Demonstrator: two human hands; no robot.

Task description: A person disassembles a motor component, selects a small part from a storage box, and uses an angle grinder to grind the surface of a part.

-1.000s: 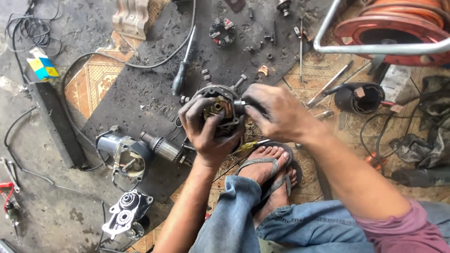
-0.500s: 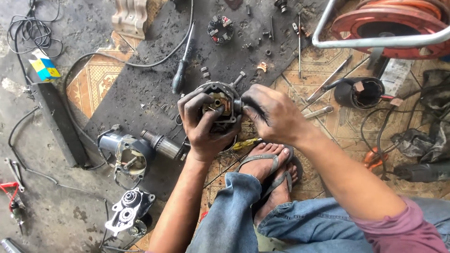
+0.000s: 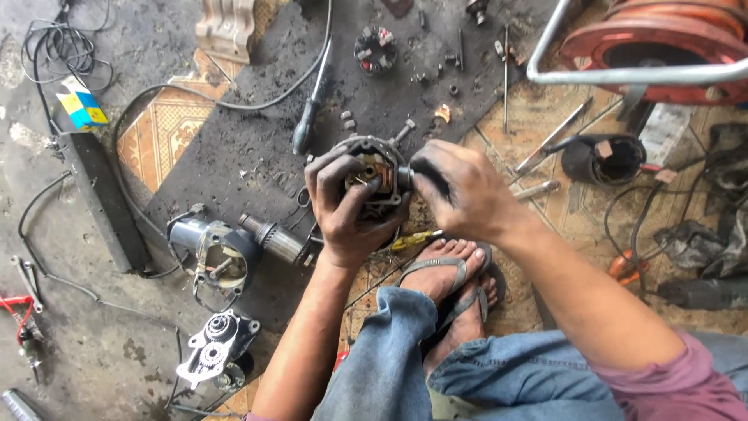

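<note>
My left hand (image 3: pixel 347 206) grips a round, greasy metal motor housing (image 3: pixel 372 160) from below, with fingers curled around its rim. My right hand (image 3: pixel 460 187) holds a black-handled tool (image 3: pixel 425 173) whose tip goes into the housing's right side. Both hands are dirty with grease. They hover above a black mat (image 3: pixel 257 148), just over my sandalled feet (image 3: pixel 456 284). A yellow-handled screwdriver (image 3: pixel 413 240) lies beneath the hands.
A dismantled power tool body (image 3: pixel 218 253) and armature (image 3: pixel 273 238) lie at the left, a gear cover (image 3: pixel 210 347) below them. A black screwdriver (image 3: pixel 308 129), loose screws, a brush holder (image 3: pixel 375 48), a black cylindrical casing (image 3: pixel 604 160) and a red cable reel (image 3: pixel 662 39) surround the mat.
The hands and housing stay in nearly the same place. My right hand has turned slightly at the housing's side.
</note>
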